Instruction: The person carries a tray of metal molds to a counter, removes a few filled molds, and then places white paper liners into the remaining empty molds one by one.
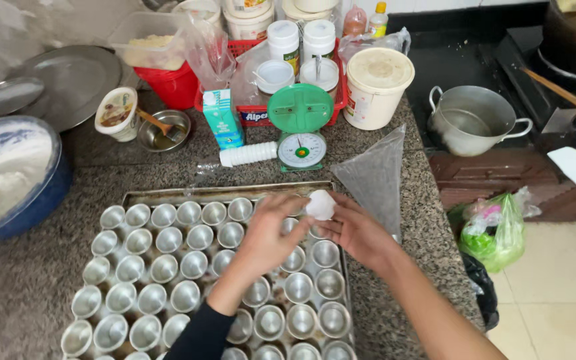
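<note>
A metal baking tray [141, 196] lies on the granite counter, filled with several small empty metal cups [165, 268]. Both my hands hover over its upper right part. My right hand [358, 232] holds a crumpled white wad [320, 204], paper or cloth by the look of it, at the fingertips. My left hand [269, 235] reaches across in a dark sleeve, and its fingers touch the same wad from the left. A clear plastic piping bag [376, 177] lies just right of the tray, its tip pointing toward the near edge.
A green kitchen scale [301, 133], a blue carton [223, 118] and a red basket [180, 85] of jars stand behind the tray. A blue bowl [31, 207] of white batter sits left. A steel pot [471, 120] and stove are right; the counter drops off right.
</note>
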